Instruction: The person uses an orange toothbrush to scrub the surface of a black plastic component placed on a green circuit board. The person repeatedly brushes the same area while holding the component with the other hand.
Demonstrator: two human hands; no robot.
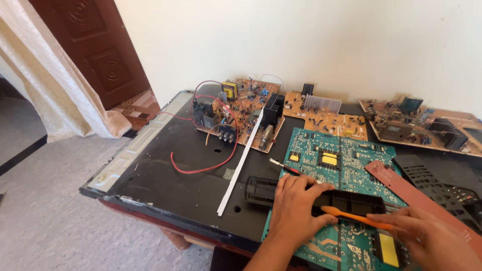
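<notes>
- Presently, the long black rectangular plastic casing [321, 198] lies across the near end of the green printed circuit board [341, 160], its left end overhanging onto the dark table top [165, 180].
- Judged light and stiff: a hollow moulded part, likely smooth and somewhat slippery, and liable to crack at thin edges. Best held by its long sides, near mid-length, rather than at the open left end.
- The left hand [296, 208] rests palm-down on the casing at about its middle, fingers curled over the far edge and thumb stretched along the near side (a loose steadying hold, not a clamp).
- The right hand [427, 233] comes in from the lower right, fingers closed about the handle of a slim orange plastic tool [356, 217], brush-like in shape; its tip lies at the casing's near edge, just beside the left thumb. Whether the tip touches the casing cannot be told.
- Both forearms enter from the bottom edge, wrists low over the board.
- A reddish-brown flat strip [416, 195] lies diagonally to the right, next to a black perforated plastic cover [442, 180].
- Further out: a white slender strip [241, 165], a looping red wire [201, 168], and three tan component-laden circuit boards [241, 113] along the wall.
</notes>
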